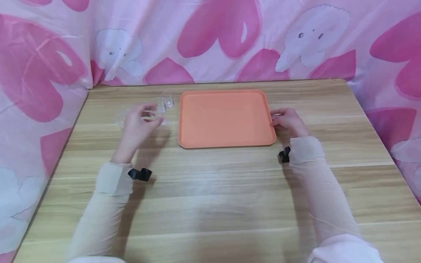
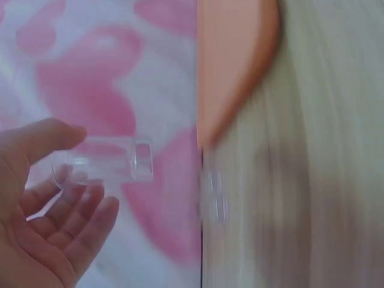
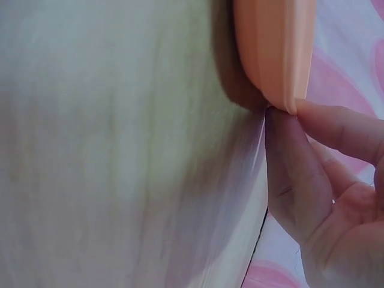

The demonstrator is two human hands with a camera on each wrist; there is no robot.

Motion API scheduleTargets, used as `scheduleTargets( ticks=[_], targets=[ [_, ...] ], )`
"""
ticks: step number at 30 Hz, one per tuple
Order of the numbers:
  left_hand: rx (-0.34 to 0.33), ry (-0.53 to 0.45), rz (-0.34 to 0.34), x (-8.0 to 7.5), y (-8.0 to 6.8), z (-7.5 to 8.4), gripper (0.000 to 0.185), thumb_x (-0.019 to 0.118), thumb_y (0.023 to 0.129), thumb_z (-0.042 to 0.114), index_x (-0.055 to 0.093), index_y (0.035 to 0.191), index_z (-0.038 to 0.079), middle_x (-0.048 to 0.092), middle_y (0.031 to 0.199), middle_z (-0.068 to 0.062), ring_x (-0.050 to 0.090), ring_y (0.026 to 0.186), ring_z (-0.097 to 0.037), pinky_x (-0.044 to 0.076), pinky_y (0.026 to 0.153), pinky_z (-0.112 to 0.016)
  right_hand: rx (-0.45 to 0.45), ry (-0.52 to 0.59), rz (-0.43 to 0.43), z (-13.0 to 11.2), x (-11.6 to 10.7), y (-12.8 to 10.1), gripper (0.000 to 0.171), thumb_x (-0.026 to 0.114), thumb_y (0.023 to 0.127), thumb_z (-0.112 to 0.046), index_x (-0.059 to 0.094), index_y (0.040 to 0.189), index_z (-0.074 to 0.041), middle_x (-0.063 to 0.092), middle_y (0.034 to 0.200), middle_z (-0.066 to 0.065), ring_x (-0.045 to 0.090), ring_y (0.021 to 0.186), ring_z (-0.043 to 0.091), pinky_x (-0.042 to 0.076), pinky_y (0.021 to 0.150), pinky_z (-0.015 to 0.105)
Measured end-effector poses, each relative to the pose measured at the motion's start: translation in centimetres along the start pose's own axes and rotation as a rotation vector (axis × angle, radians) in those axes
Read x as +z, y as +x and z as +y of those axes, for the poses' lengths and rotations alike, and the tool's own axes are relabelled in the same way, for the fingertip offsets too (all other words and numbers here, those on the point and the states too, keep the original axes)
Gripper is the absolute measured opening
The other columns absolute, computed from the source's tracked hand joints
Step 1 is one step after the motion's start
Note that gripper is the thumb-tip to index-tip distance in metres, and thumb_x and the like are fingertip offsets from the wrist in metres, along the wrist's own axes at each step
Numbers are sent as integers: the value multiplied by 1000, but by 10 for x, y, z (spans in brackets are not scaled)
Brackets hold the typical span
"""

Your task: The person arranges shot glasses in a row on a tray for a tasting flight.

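A: Where is the small clear cup point(image 2: 111, 161)?

B: It is in the left hand point(image 1: 138, 122), to the left of the orange tray point(image 1: 227, 118). In the left wrist view the thumb is on one side of the cup and the fingers point(image 2: 84, 225) are curled under it, so the hand pinches the cup and holds it above the bench point(image 1: 210, 190).

A: Are there other cups?

B: Yes, two more clear cups point(image 1: 164, 102) stand on the bench just beside the far left corner of the tray, near the left hand. They are hard to see because they are transparent.

A: And the right hand point(image 1: 289, 122)?

B: It is at the right edge of the tray. In the right wrist view the thumb and the fingers point(image 3: 294, 162) are pressed together on the tray's rim, so they are clamped on it.

A: What lies around?

B: The tray lies flat on the wooden bench, and a pink cloth with hearts point(image 1: 217, 36) hangs behind and at both sides.
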State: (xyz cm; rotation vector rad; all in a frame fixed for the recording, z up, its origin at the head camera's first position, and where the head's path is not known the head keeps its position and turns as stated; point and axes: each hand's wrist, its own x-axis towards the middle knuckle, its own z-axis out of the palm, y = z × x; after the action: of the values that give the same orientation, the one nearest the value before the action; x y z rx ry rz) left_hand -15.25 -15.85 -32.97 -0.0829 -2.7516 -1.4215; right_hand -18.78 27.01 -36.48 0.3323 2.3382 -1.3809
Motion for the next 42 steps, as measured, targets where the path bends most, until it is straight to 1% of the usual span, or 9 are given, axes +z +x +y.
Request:
scheduleTargets(
  ticks=[2,4,6,13,19,25,28,35,42],
  targets=[
    [8,-36,-34,16,6,10,44,68,86,9,56,126,-2,59,122,-21,59,109,-32,55,92,-35,6,2,1,0,1,1,52,56,89,2,41,138,9,62,125,17,60,72,-8,54,70,10],
    [29,-71,-59,32,11,18,43,68,85,8,56,126,-3,59,123,-21,59,109,-32,55,93,-40,11,-1,2,0,1,3,52,56,89,2,41,138,9,58,131,21,60,72,-8,54,69,10],
    [38,-101,-84,47,16,25,43,67,85,7,56,125,-3,58,124,-21,59,108,-32,54,93,-40,14,-5,3,1,1,3,52,56,88,2,41,138,9,55,133,23,60,72,-8,53,68,10],
    [7,-175,-159,96,30,44,45,68,85,8,56,127,-1,59,128,-18,58,111,-30,51,97,-38,10,-5,3,1,1,4,52,56,87,2,42,137,9,65,120,13,60,72,-7,53,68,11],
    [-38,-215,-224,132,37,58,45,70,85,11,56,128,4,60,126,-14,58,113,-26,53,94,-34,23,-5,2,0,0,2,52,54,89,1,41,139,8,59,129,17,60,73,-8,54,70,11],
    [-16,-251,-287,166,42,66,44,69,85,8,57,127,5,60,128,-11,58,112,-24,54,91,-31,23,-1,0,-1,0,1,52,54,88,1,41,138,8,64,121,12,61,72,-8,54,70,11],
    [-9,-241,-309,180,43,72,43,68,86,8,58,127,7,60,129,-9,57,112,-23,53,93,-30,29,0,-1,-1,-1,1,53,54,88,2,41,138,8,64,118,10,61,73,-6,54,70,12],
    [-8,-247,-351,206,44,84,44,68,86,7,58,129,8,60,129,-7,56,112,-20,52,92,-26,59,-27,-13,-3,-2,0,53,52,87,1,42,138,6,58,129,17,61,75,-5,54,71,13],
    [-33,-271,-371,218,49,88,46,68,86,8,57,131,12,59,132,-4,56,115,-18,52,92,-23,64,-45,-4,-3,0,1,52,53,87,1,43,138,5,59,129,17,60,74,-5,55,72,14]
  ],
)
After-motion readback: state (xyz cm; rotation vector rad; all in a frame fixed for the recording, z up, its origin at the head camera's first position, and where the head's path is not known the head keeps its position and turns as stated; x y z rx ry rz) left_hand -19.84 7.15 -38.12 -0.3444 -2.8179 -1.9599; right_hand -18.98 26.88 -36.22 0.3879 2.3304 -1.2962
